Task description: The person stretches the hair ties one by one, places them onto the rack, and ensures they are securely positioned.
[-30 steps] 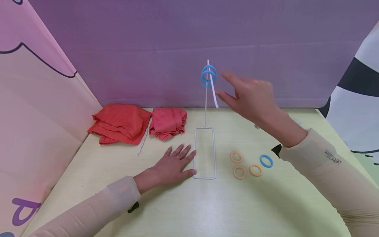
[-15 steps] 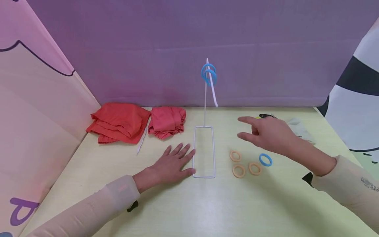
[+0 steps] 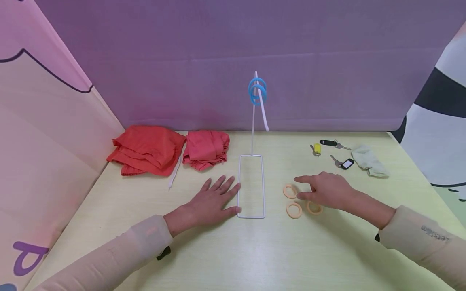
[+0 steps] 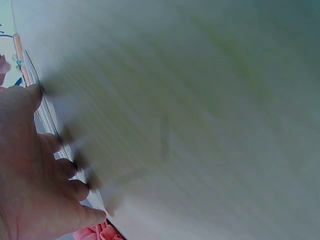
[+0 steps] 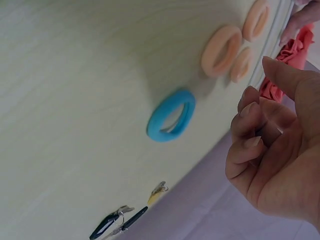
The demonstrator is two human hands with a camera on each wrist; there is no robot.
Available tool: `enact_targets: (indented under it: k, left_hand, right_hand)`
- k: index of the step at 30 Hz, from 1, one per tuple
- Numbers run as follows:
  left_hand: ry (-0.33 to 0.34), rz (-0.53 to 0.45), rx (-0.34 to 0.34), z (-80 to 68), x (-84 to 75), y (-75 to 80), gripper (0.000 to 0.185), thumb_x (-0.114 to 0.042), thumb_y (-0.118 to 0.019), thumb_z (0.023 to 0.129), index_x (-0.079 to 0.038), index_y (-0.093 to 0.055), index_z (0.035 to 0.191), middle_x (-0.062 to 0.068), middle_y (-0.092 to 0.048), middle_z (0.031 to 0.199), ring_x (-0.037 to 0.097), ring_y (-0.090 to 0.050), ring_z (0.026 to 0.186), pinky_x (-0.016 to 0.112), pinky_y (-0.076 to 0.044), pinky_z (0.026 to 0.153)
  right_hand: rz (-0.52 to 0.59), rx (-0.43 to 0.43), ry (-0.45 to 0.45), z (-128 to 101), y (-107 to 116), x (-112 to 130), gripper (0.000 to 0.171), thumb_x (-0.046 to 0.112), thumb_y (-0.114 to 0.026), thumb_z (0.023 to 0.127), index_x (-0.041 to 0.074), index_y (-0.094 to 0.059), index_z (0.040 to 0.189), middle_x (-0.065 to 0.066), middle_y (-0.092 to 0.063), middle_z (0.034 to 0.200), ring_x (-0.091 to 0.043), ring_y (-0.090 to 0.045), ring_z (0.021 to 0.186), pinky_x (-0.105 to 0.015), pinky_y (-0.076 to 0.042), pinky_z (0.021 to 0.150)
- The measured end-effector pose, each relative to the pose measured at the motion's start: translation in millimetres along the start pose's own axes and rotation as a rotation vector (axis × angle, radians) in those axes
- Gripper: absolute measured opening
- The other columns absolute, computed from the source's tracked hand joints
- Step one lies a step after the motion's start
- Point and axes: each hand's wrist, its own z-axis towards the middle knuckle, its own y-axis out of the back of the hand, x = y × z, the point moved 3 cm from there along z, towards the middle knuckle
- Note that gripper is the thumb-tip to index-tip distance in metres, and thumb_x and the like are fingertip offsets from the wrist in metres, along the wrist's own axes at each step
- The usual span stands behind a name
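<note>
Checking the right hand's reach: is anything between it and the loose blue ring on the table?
No. The right hand hovers just above the blue ring, with only open air between.

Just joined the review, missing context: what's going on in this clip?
A person is working with hair rings at a white wire stand on a table. Two blue rings already hang on the stand's hook. The left hand lies flat on the table against the stand's base. The right hand hovers low over the loose rings: three orange rings and one blue ring, holding none yet. Red cloths and keys lie further back.
</note>
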Motion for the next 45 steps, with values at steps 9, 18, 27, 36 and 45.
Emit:
enact_targets:
  k: [9,18,27,36,45]
  left_hand:
    - [0.001,-0.003,-0.003,-1.1,-0.9,0.5,0.078,-0.065,-0.043,0.098,-0.028,-0.017,0.162,0.0,-0.011,0.171,0.03,-0.005,0.158,0.062,-0.006,0.124]
    - [0.008,0.005,-0.001,-1.1,-0.7,0.1,0.077,-0.065,-0.043,0.098,-0.029,-0.017,0.162,0.0,-0.011,0.171,0.029,-0.005,0.158,0.062,-0.006,0.124]
    - [0.002,0.001,0.001,-0.6,-0.4,-0.3,0.078,-0.065,-0.043,0.098,-0.028,-0.017,0.162,0.0,-0.011,0.171,0.03,-0.005,0.158,0.062,-0.006,0.124]
    - [0.007,0.006,0.003,-0.3,-0.4,0.2,0.078,-0.065,-0.043,0.098,-0.029,-0.017,0.162,0.0,-0.011,0.171,0.029,-0.004,0.158,0.062,-0.006,0.124]
    - [0.009,-0.004,0.011,-1.3,-1.8,2.1,0.078,-0.064,-0.044,0.098,-0.028,-0.017,0.162,0.001,-0.011,0.171,0.029,-0.005,0.158,0.062,-0.006,0.124]
  right_hand:
    - [-0.053,0.01,0.005,10,-12,0,0.055,0.046,-0.071,0.089,0.023,-0.062,0.139,0.007,-0.048,0.047,-0.011,-0.039,0.047,-0.026,-0.027,0.043]
    - [-0.051,0.029,0.025,18,-14,0,0.055,0.049,-0.072,0.087,0.024,-0.065,0.135,0.006,-0.052,0.053,-0.011,-0.044,0.054,-0.028,-0.032,0.045]
    - [-0.023,0.047,0.047,24,-18,1,0.048,0.044,-0.068,0.091,0.02,-0.066,0.134,0.008,-0.055,0.057,-0.01,-0.046,0.057,-0.028,-0.033,0.046]
    - [0.011,0.027,0.062,27,-19,2,0.036,0.037,-0.069,0.092,0.018,-0.068,0.122,0.01,-0.057,0.062,-0.009,-0.046,0.053,-0.027,-0.033,0.046]
    - [0.025,-0.009,0.088,28,-20,4,0.029,0.032,-0.066,0.094,0.017,-0.067,0.118,0.012,-0.056,0.061,-0.008,-0.044,0.049,-0.027,-0.032,0.045]
